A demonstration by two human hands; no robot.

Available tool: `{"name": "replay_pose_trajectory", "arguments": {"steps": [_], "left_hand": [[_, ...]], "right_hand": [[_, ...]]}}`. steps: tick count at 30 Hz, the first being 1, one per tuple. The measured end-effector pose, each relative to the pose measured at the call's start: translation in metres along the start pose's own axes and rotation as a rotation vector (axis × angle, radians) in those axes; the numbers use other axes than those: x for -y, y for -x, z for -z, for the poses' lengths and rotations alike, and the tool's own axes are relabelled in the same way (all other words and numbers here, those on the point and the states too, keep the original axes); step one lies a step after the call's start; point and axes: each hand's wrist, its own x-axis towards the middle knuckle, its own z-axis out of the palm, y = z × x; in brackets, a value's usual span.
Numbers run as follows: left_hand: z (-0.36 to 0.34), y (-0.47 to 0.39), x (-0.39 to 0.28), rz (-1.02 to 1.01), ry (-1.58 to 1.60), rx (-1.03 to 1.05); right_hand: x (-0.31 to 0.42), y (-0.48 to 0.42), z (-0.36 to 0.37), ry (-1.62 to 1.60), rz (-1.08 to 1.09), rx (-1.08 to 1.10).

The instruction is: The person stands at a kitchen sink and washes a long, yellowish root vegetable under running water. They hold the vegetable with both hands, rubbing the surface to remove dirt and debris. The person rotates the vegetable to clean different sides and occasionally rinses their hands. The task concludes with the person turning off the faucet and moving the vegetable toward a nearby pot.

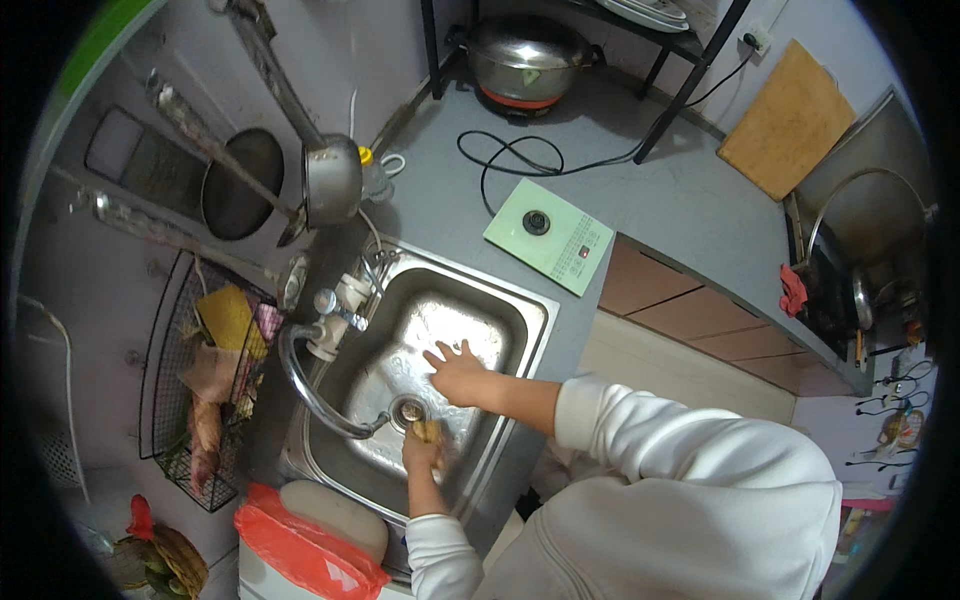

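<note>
My left hand is near the drain of a stainless steel sink, closed around a small yellowish-tan object. Blur and the fingers hide what exactly it is. Fingers spread, my right hand is over the basin's wet-looking floor, palm down and holding nothing. I cannot tell whether it touches the metal. A curved chrome faucet arches over the basin, its spout end just above my left hand. No water stream can be made out.
A pale green induction cooker is on the counter beside the sink, its black cord looping behind. A red plastic bag lies by the near rim. Ladles and a wire basket hang on the wall. A lidded pot stands farther back.
</note>
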Motion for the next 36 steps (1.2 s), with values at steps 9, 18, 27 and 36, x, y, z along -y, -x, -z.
{"name": "replay_pose_trajectory", "arguments": {"steps": [9,18,27,36], "left_hand": [[-0.024,0.015,0.017,0.110,0.811,-0.214],[-0.037,0.044,-0.071,0.481,1.571,-0.466],[-0.048,0.050,-0.132,0.518,1.610,-0.460],[-0.032,0.042,-0.192,0.474,1.673,-0.465]], "right_hand": [[-0.177,0.019,0.099,-0.622,-0.035,-0.566],[-0.451,0.051,0.327,-1.349,-0.468,-1.230],[-0.607,0.012,0.391,-1.328,-0.250,-1.239],[-0.502,0.014,0.354,-1.683,-0.407,-1.183]]}}
